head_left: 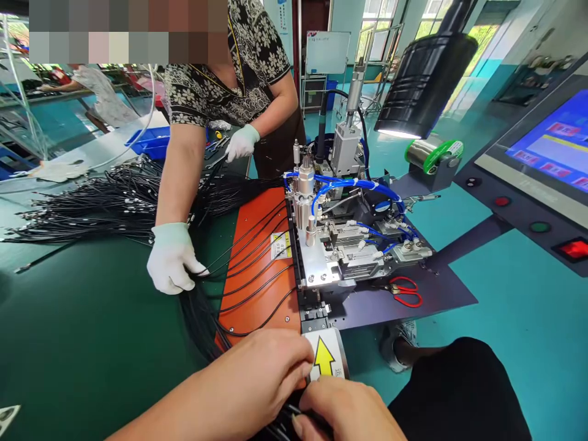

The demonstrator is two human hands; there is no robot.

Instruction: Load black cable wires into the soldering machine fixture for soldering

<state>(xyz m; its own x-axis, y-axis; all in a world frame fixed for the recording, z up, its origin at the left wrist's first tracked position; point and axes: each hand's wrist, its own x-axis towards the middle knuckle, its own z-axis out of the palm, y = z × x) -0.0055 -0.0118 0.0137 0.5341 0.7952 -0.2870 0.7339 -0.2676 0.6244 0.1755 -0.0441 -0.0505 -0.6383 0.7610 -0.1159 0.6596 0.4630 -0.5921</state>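
Black cables (281, 430) were seen beneath the curled left hand (285, 367) and right hand (346, 401), near the yellow-arrow plate (324, 355); finger closure on any strand could not be confirmed, and light, untwisted handling was judged best.

Scene was bright overall. Daylight came from the windows (381, 12) at the back, their panes washed out nearly white. The black lamp (425, 86) gave a white glow at its lower rim. Sharp highlights sat on the machine's metal plate (316, 260). Green tabletop (92, 337) read dark; black cables (195, 318) merged into a mass with little detail. Far background appeared soft. Wide-angle stretch slanted the screen (551, 144) toward the right edge. Coarse mosaic blocks masked part of the upper left.
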